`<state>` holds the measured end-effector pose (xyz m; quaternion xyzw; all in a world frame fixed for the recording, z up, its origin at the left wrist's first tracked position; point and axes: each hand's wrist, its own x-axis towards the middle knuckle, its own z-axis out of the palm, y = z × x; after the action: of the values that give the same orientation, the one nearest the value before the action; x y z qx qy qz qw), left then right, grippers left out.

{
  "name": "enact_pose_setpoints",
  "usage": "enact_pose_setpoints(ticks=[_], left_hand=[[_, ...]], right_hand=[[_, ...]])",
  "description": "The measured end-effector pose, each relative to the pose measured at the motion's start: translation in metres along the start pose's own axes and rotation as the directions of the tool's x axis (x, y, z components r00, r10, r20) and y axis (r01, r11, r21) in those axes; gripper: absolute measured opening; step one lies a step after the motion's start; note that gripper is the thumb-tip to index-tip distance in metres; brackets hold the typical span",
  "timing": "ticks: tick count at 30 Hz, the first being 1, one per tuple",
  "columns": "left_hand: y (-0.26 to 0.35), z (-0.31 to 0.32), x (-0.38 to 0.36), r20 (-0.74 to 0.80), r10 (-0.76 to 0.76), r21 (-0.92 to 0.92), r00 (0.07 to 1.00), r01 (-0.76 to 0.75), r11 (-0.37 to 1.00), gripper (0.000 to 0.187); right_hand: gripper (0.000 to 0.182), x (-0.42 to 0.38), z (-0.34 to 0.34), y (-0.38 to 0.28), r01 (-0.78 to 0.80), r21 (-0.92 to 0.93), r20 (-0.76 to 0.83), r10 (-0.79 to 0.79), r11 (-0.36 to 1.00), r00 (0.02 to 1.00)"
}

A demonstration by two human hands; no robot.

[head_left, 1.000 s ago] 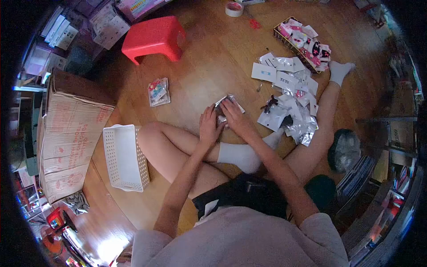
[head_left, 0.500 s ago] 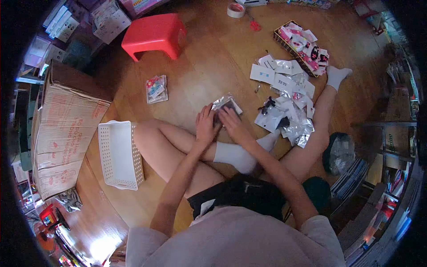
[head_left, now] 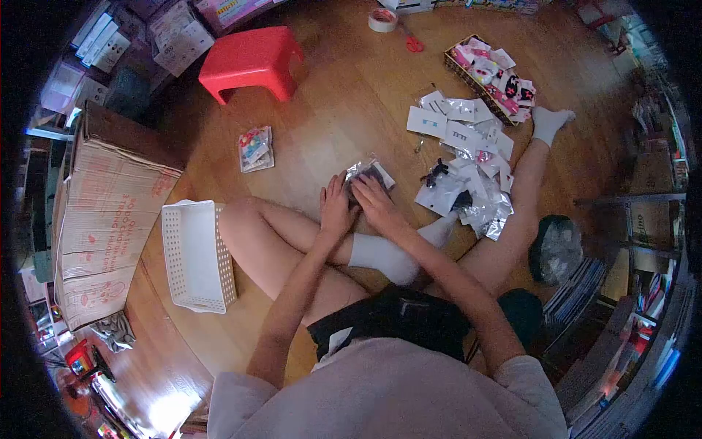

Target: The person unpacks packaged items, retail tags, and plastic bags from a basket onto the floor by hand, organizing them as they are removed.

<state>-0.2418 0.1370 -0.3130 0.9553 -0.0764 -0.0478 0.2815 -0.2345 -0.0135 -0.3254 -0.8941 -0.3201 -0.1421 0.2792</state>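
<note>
On the wooden floor in front of my crossed legs lies a clear plastic packet (head_left: 373,167) with something dark inside; the hands partly cover it. My left hand (head_left: 336,204) rests along its left edge, fingers stretched out and the thumb out of sight. My right hand (head_left: 376,202) lies over the packet's near part with its fingers extended and slightly apart. Right of the hands spreads a pile of packets (head_left: 479,186) with white cards, some holding dark bows. A smaller stack of colourful packets (head_left: 257,149) sits farther off, to the left.
A white perforated basket (head_left: 229,256) stands by my left knee, beside a large cardboard box (head_left: 110,234). At the back are a red stool (head_left: 248,62), a tape roll (head_left: 382,20) and red scissors (head_left: 414,44). A wicker basket (head_left: 468,80) of carded items stands beyond the pile.
The view has shifted slightly. Both hands remain at the packet, with the right fingers moved a little over it. Nothing has visibly been picked up or let go.
</note>
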Motion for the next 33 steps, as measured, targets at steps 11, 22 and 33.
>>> enact_pose_setpoints(ticks=[11, 22, 33], left_hand=[[-0.001, 0.003, -0.005, 0.014, 0.028, 0.129, 1.0, -0.03, 0.991, 0.063], [0.01, -0.01, -0.02, 0.064, 0.166, -0.048, 0.984, -0.163, 0.985, 0.077], [0.012, -0.004, -0.019, 0.063, 0.261, -0.051, 0.963, -0.258, 0.965, 0.024]], right_hand=[[0.04, 0.035, 0.009, 0.065, -0.242, 0.072, -0.022, 0.244, 0.968, 0.969], [0.037, 0.0, -0.02, 0.004, -0.538, 0.347, 0.058, 0.555, 0.768, 0.83], [0.022, -0.022, -0.056, 0.034, -0.596, 0.526, -0.191, 0.767, 0.607, 0.612]])
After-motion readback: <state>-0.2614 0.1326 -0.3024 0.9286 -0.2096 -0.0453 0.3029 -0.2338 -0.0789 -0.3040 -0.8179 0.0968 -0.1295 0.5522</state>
